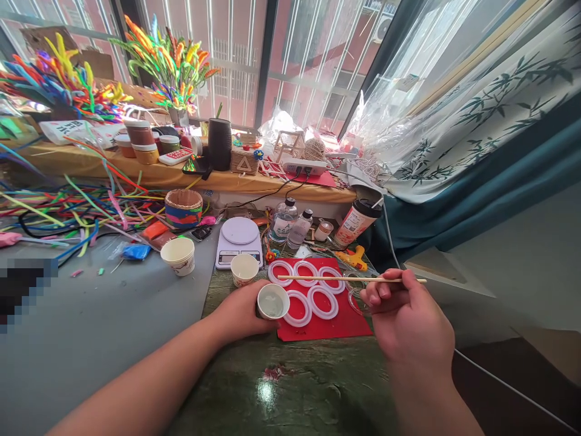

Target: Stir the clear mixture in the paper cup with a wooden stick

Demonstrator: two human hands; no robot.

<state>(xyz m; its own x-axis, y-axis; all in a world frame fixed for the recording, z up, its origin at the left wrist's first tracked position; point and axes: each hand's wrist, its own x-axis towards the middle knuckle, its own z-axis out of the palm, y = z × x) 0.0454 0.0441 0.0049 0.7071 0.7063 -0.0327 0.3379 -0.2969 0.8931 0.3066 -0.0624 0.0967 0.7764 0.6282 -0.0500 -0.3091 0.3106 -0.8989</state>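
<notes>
My left hand (247,309) is wrapped round a paper cup (273,301) of clear liquid, just left of the red sheet. Between the fingers of my right hand (403,303) is a thin wooden stick (336,278), held level, its tip pointing left over the sheet. On the red sheet (345,324) lie several white ring moulds (323,302). Another paper cup (244,269) stands behind my left hand, in front of a white digital scale (240,238). A third cup (178,255) is further left on the grey surface.
Two clear bottles (284,221), a small jar (324,231), a lidded drink cup (357,223) and a yellow glue gun (353,258) stand or lie behind the sheet. Coloured pipe cleaners (91,209) and a clay-covered pot (183,208) are at the left. A ledge (190,178) runs behind.
</notes>
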